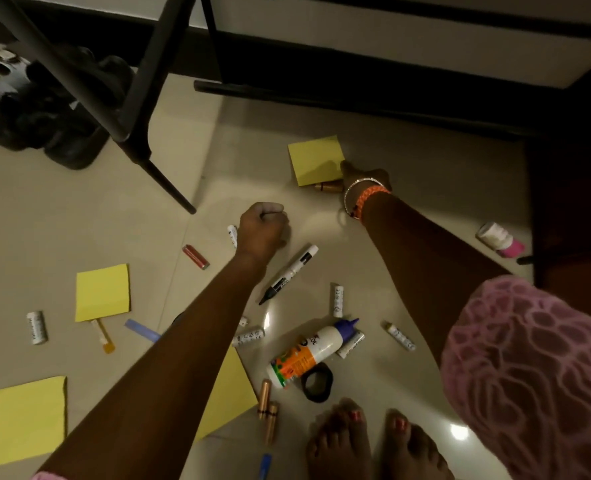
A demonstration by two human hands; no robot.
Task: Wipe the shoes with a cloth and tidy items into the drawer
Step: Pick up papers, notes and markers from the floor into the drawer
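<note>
My left hand (263,226) hovers over the tiled floor as a curled fist; nothing shows inside it, and a white battery (232,235) sits at its left edge. My right hand (365,180), with bangles at the wrist, reaches far forward. One finger touches the right edge of a yellow sticky note (316,161), and a gold tube (328,186) lies just under the hand. Its other fingers are hidden. Black shoes (62,109) stand at the upper left behind a dark metal frame (138,109).
Scattered on the floor are a black-and-white marker (290,271), a glue bottle (308,355), several batteries, more yellow notes (102,292), a red lighter (195,257), a black hair tie (317,381) and a pink-capped bottle (501,239). My bare feet (373,445) stand at the bottom. White furniture (425,46) runs along the top.
</note>
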